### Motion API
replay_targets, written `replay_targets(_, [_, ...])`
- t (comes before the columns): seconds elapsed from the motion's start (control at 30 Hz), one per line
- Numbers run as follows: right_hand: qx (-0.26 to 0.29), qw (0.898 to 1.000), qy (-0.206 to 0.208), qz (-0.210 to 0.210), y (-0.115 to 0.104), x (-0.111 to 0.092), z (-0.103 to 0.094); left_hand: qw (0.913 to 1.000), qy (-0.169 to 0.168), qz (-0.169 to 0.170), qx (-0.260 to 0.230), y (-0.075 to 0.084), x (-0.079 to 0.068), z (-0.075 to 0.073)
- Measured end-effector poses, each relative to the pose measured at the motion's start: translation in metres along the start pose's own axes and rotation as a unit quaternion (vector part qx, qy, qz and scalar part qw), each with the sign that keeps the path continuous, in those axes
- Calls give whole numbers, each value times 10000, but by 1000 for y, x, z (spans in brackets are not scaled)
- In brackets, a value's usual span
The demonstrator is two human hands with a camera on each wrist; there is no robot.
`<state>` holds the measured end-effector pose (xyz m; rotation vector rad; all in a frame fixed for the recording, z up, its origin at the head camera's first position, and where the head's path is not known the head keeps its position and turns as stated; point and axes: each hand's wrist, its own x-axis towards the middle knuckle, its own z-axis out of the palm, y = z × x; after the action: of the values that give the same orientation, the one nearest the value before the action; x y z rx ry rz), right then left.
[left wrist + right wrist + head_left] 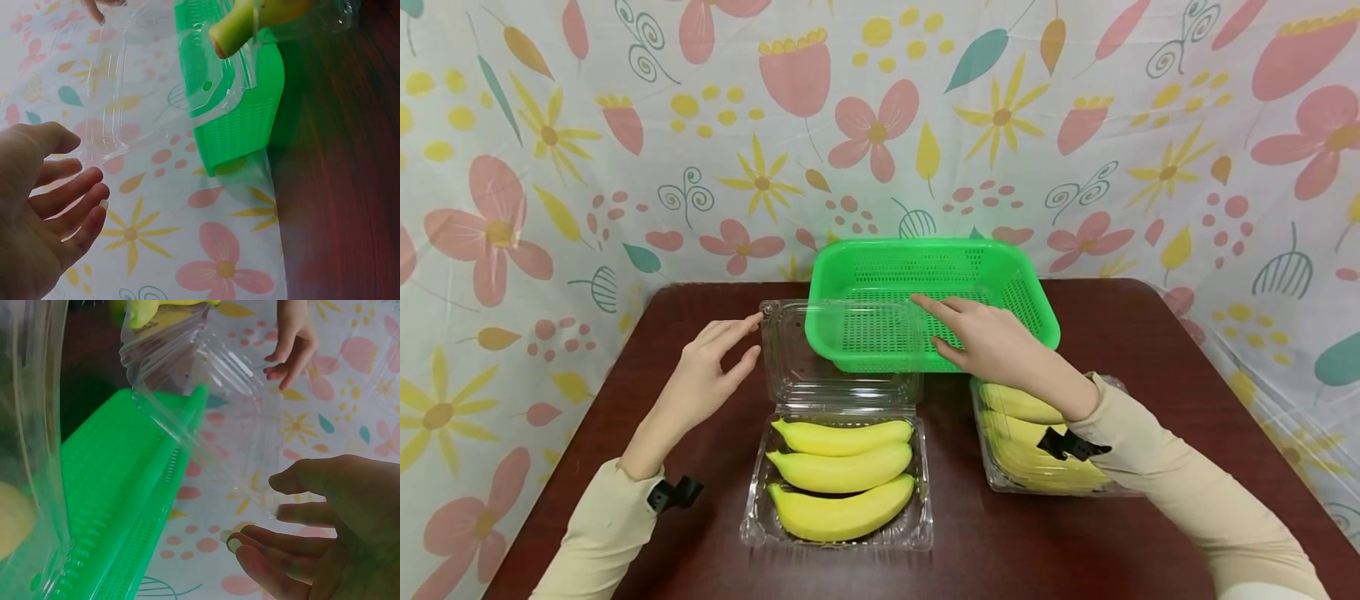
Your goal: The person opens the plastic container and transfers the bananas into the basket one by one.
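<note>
A clear plastic clamshell box (927, 500) lies unfolded on the table, its base holding three yellow bananas (842, 473) side by side. Its lid (816, 354) stands raised at the back, overlapping the basket in the head view. My left hand (703, 367) is at the lid's upper left corner, fingertips right by the edge and thumb spread apart. At the lid's right side, my right hand (992, 337) reaches forward with fingers extended. Both wrist views show loosely bent fingers beside the lid's edge (165, 131), with nothing gripped.
Behind the lid sits a green perforated basket (917, 244), close to the flower-printed curtain (880, 92). A second clear box (992, 475) with several bananas (1026, 433) lies under my right forearm. The table (1022, 550) is dark reddish brown.
</note>
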<state>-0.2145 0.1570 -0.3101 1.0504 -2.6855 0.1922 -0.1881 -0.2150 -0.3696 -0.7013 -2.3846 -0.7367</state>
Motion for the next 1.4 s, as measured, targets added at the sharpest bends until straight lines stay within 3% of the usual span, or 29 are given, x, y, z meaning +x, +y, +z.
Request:
replay_targets(0.37, [325,9987,-293,253,6,-7,-3,9967,120,778,213,10,-7,-2])
replay_targets(0.57, [412,9969,-395,534,14,-12,-5,9935,-185,1127,39,19,-13,-2])
replay_targets(0.77, [629,9921,-621,886,29,-17,-4,9876,-854,1318,-41,30,-15,-1])
replay_targets(0.9, [921,9866,-857,1043,41,-21,-2,9804,-1553,1206,-76,38,-17,-1])
replay_targets(1.13, [963,9723,-1180,1776,68,-28,2,9542,-2881,794,-139,49,-18,1])
replay_targets(1.27, [778,9672,-1263,2064,80,-32,4,9423,-3290,620,-5,52,-20,5])
replay_targets(1.4, [447,9694,-1289,2043,88,-35,8,9295,-3659,438,-119,54,-22,7])
